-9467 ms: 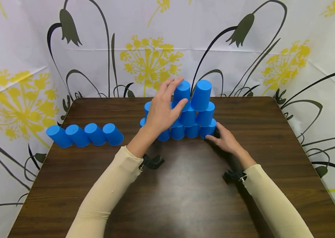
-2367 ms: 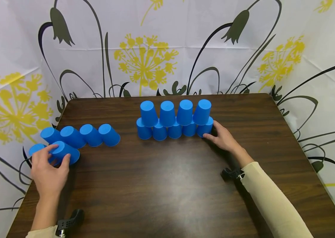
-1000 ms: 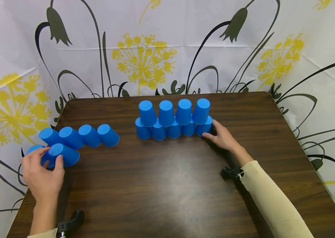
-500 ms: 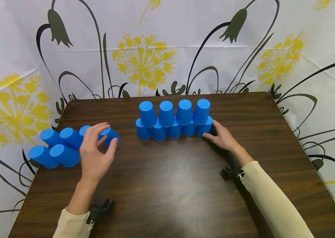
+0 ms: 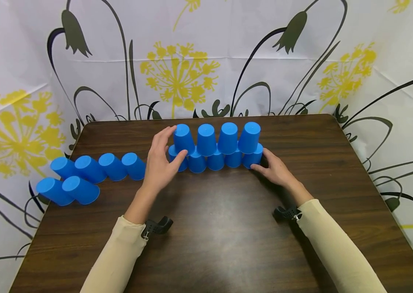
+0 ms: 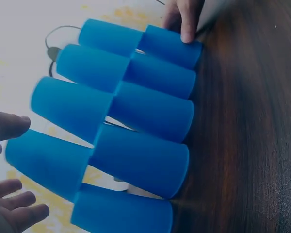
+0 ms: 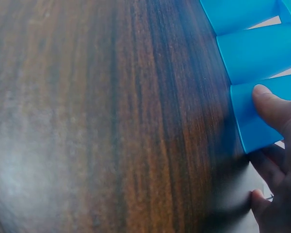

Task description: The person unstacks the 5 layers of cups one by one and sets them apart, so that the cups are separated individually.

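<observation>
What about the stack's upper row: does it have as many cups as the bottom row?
No, the upper row has four, while the bottom row beneath it has five.

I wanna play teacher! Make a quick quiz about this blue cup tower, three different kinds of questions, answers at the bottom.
1. How many blue cups form the upper row of the stack?

2. True or false: the right grip touches the end cup of the bottom row.

3. The six other cups are: (a) left of the stack, (b) right of it, (c) on top of it?

Key: 1. Four. 2. True. 3. a.
</observation>
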Demonstrator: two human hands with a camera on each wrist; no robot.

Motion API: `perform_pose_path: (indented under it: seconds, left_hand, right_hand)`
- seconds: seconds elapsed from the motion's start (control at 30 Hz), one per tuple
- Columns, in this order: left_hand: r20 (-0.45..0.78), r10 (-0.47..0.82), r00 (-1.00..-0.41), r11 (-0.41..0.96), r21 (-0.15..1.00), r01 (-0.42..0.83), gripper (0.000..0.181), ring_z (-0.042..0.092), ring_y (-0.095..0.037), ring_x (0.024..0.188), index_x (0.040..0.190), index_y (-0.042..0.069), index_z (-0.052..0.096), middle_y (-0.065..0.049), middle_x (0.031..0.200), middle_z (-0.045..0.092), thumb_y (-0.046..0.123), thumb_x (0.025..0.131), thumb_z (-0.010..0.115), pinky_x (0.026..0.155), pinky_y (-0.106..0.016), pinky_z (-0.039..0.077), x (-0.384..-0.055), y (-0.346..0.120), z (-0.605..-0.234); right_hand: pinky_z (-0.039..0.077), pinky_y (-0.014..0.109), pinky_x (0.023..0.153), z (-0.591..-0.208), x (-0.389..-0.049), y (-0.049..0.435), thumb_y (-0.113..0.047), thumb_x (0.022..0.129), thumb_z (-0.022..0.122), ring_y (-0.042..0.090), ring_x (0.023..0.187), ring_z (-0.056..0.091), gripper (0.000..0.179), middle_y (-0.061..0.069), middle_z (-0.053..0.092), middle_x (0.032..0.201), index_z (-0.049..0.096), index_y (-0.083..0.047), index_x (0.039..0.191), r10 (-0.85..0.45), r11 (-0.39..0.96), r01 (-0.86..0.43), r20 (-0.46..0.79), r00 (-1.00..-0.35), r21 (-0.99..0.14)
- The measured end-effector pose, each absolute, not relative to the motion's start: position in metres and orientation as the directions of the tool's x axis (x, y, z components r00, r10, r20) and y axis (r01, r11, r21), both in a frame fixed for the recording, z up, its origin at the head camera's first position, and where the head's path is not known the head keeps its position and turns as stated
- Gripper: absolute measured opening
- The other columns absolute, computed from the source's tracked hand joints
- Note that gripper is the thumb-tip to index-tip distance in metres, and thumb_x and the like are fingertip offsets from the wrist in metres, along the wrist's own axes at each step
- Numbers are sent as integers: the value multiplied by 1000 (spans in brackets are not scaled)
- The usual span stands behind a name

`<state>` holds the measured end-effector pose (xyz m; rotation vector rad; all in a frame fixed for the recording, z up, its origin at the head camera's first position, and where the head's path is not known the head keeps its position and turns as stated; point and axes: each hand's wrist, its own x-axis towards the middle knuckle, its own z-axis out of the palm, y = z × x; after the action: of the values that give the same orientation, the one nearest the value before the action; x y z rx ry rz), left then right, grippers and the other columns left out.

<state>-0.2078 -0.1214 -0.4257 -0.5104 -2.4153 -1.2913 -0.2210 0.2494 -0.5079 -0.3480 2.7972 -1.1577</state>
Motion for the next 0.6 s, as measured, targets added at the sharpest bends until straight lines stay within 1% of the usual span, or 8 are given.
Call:
perform_pose_path:
  seconds: [0.17, 0.27, 0.4, 0.6]
  left_hand:
    - [472, 147, -869, 510, 717, 475, 56, 46, -32, 130, 141, 16, 49, -11, 148, 41, 22, 90, 72, 96, -55, 48, -217, -115, -432]
    - [497, 131, -858, 514, 706, 487, 52, 50, -30, 126, 137, 16, 52, -10, 142, 46, 21, 90, 73, 94, -55, 49, -221, -113, -435]
    - [542, 107, -834, 522, 683, 511, 45, 54, -28, 122, 131, 13, 56, -11, 132, 51, 15, 89, 73, 91, -54, 51, -225, -110, -437]
    - [565, 104, -819, 529, 666, 527, 39, 55, -28, 120, 128, 13, 57, -12, 128, 52, 11, 91, 70, 89, -55, 52, -228, -108, -438]
  right_hand:
    - [30, 59, 110, -508, -220, 250, -37, 94, 66, 39, 136, 39, 72, 18, 43, 148, 32, -8, 150, -246, 686, -177, 4, -969, -705]
    - [30, 59, 110, -508, -220, 250, -37, 94, 66, 39, 135, 40, 71, 18, 43, 148, 33, -8, 150, -245, 688, -175, 2, -970, -704]
    - [30, 60, 110, -509, -220, 250, -36, 94, 66, 39, 135, 40, 71, 18, 43, 148, 32, -8, 150, -249, 683, -178, 2, -968, -708]
    - [30, 59, 110, -509, -221, 250, -37, 94, 66, 38, 136, 40, 71, 18, 43, 148, 32, -9, 150, -247, 686, -177, 3, -969, -706]
